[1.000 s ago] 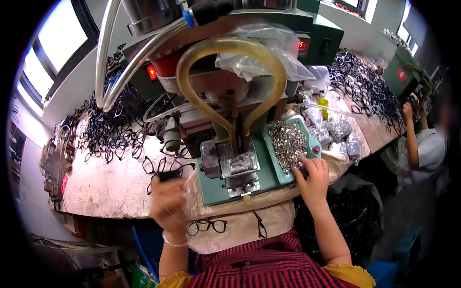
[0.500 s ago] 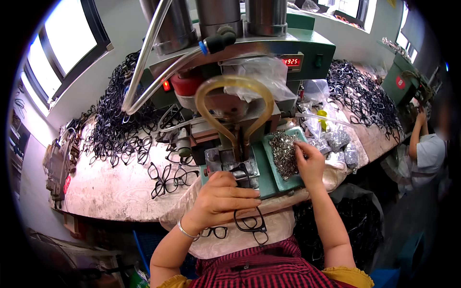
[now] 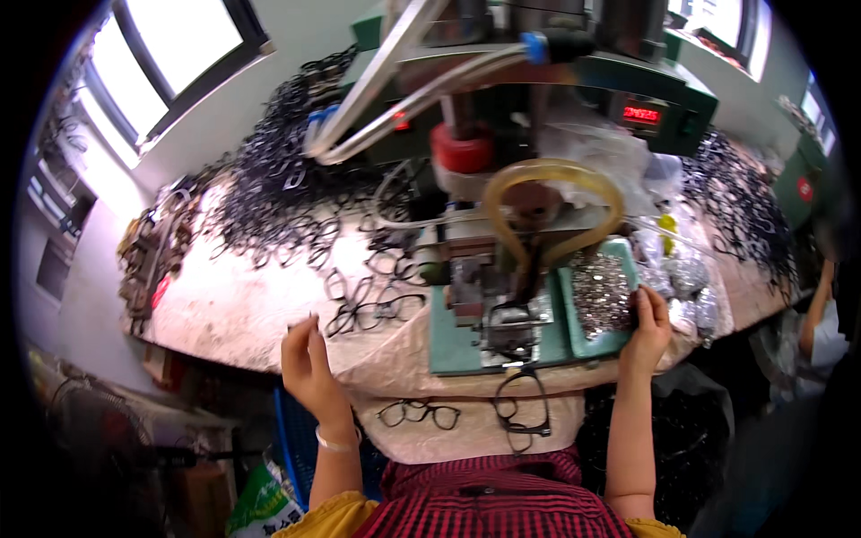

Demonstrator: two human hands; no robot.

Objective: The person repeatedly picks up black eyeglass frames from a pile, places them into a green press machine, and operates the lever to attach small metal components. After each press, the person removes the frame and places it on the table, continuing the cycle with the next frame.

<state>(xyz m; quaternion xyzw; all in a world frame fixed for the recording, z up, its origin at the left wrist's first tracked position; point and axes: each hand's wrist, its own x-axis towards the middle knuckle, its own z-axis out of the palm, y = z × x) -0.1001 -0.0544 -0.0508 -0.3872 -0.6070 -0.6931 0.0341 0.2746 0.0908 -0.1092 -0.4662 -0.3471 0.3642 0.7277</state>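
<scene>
My left hand (image 3: 309,369) is raised over the front edge of the table, left of the press, its fingers pinched together. A tiny dark thing shows at the fingertips, too small to name. My right hand (image 3: 647,334) is at the right rim of the green tray (image 3: 569,314) of small metal parts (image 3: 601,294), thumb and fingers closed; what they hold is hidden. A black eyeglass frame (image 3: 547,414) stands at the front of the metal fixture (image 3: 511,334), touched by neither hand. Another pair of black glasses (image 3: 419,413) lies on the cloth before me.
The press has a red collar (image 3: 462,151) and a yellowish looped tube (image 3: 610,184) above the fixture. Black frames (image 3: 296,193) heap at the back left, more (image 3: 740,202) at the right. Loose frames (image 3: 359,309) lie near my left hand. A co-worker's arm (image 3: 816,309) shows far right.
My left hand has left the glasses and fixture and moved left. My right hand has drawn from the metal parts to the tray's right rim. The whole view has swung left.
</scene>
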